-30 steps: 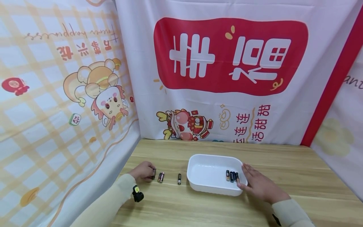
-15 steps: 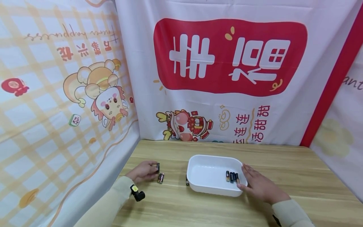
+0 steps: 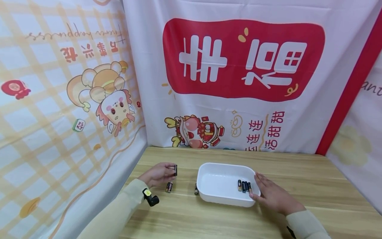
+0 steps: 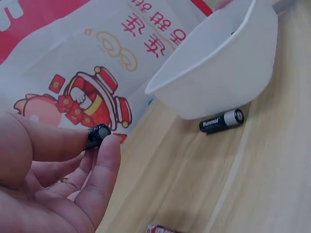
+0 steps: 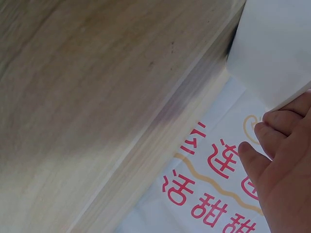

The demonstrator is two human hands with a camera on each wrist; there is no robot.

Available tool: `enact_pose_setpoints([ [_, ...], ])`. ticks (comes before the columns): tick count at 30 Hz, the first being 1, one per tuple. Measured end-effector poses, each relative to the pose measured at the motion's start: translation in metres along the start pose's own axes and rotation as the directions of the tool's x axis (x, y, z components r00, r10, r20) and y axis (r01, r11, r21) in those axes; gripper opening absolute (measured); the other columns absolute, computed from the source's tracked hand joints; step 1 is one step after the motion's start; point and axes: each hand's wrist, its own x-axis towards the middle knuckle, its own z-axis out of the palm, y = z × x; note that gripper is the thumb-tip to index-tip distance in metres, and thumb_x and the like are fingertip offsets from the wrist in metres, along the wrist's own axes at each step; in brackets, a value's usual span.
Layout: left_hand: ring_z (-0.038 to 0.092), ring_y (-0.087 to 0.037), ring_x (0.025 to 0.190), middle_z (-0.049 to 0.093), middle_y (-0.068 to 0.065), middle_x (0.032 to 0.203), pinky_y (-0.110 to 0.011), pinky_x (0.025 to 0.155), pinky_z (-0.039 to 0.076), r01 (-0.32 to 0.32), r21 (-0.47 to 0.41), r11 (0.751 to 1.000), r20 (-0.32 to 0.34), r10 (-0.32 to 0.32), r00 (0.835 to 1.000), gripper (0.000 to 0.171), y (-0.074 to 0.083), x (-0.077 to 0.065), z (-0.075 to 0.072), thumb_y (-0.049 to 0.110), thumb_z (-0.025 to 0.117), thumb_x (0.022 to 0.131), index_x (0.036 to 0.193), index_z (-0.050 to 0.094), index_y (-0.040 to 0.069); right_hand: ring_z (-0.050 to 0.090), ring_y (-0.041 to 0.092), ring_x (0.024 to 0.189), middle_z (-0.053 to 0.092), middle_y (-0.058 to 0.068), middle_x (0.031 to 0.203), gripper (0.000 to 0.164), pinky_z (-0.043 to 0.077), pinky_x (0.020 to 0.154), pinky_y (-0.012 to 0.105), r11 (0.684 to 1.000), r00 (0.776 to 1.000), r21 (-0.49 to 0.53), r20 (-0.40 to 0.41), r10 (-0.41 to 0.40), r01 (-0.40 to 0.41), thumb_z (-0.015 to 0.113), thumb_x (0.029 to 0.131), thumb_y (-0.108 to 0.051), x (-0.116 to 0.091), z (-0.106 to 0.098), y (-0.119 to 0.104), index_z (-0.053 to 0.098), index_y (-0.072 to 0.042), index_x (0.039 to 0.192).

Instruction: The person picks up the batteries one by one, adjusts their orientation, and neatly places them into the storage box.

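Observation:
My left hand [image 3: 158, 174] pinches a dark battery [image 3: 175, 170] between thumb and fingertips, above the table and left of the white plastic basin. In the left wrist view, one end of this battery [image 4: 99, 135] sticks out between the digits. Below the hand, a pair of batteries [image 3: 169, 187] lies side by side on the wood. One black and silver battery [image 4: 221, 121] lies against the basin's left wall. My right hand [image 3: 274, 196] grips the right side of the basin [image 3: 226, 200], thumb over the rim and fingers along the outside. Several batteries [image 3: 244, 186] lie inside, near that hand.
The wood-grain table [image 3: 179, 219] meets a white printed cloth [image 3: 298, 129] hanging at the back. Another patterned cloth [image 3: 59, 139] hangs along the left side.
My left hand has lifted a battery off the table and moved right and away from me with it. The single loose battery has shifted right, up to the basin wall. My right hand stays put.

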Motion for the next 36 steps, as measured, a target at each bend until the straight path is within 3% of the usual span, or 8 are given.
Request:
enact_pose_setpoints([
  [7, 0.062, -0.022, 0.09, 0.054, -0.017, 0.106, -0.04, 0.094, 0.052, 0.004, 0.007, 1.0, 0.0, -0.004, 1.0, 0.052, 0.007, 0.006, 0.012, -0.007, 0.054, 0.094, 0.143, 0.037, -0.004, 0.03, 0.041, 0.138, 0.029, 0.023, 0.153, 0.085, 0.029, 0.111, 0.054, 1.0, 1.0, 0.001, -0.009, 0.0, 0.0, 0.049, 0.095, -0.059, -0.001, 0.002, 0.0, 0.033, 0.007, 0.146],
  [14, 0.061, -0.026, 0.097, 0.054, -0.02, 0.111, -0.046, 0.101, 0.046, 0.005, 0.018, 1.0, 0.027, -0.005, 1.0, 0.049, 0.014, 0.011, 0.027, -0.006, 0.055, 0.093, 0.14, 0.04, -0.006, 0.028, 0.041, 0.139, 0.028, 0.023, 0.153, 0.085, 0.029, 0.112, 0.054, 1.0, 1.0, 0.0, -0.006, 0.003, -0.003, 0.049, 0.095, -0.059, -0.001, 0.002, -0.001, 0.033, 0.007, 0.146],
  [22, 0.06, -0.027, 0.103, 0.054, -0.021, 0.118, -0.041, 0.099, 0.049, 0.009, -0.002, 1.0, 0.1, -0.008, 0.995, 0.049, 0.013, 0.018, 0.043, -0.007, 0.052, 0.094, 0.14, 0.037, -0.012, 0.028, 0.04, 0.139, 0.027, 0.022, 0.154, 0.085, 0.028, 0.112, 0.053, 1.0, 1.0, 0.004, -0.003, 0.007, -0.007, 0.047, 0.095, -0.06, -0.002, 0.003, -0.001, 0.032, 0.006, 0.147],
  [29, 0.059, -0.028, 0.103, 0.05, -0.023, 0.125, -0.043, 0.098, 0.049, 0.015, 0.001, 1.0, 0.101, -0.014, 0.995, 0.048, 0.016, 0.025, 0.057, -0.006, 0.056, 0.092, 0.139, 0.044, -0.006, 0.028, 0.041, 0.139, 0.027, 0.022, 0.154, 0.085, 0.028, 0.112, 0.054, 1.0, 1.0, 0.002, 0.003, 0.012, -0.012, 0.047, 0.095, -0.06, -0.001, 0.002, -0.002, 0.032, 0.007, 0.146],
  [36, 0.061, -0.026, 0.095, 0.054, -0.019, 0.112, -0.048, 0.101, 0.046, 0.013, 0.011, 1.0, 0.085, -0.013, 0.996, 0.043, 0.021, 0.032, 0.072, -0.008, 0.058, 0.091, 0.133, 0.051, -0.002, 0.027, 0.041, 0.139, 0.028, 0.023, 0.154, 0.086, 0.028, 0.112, 0.054, 1.0, 1.0, 0.014, 0.011, 0.019, -0.019, 0.047, 0.095, -0.06, -0.002, 0.001, -0.001, 0.031, 0.007, 0.147],
])
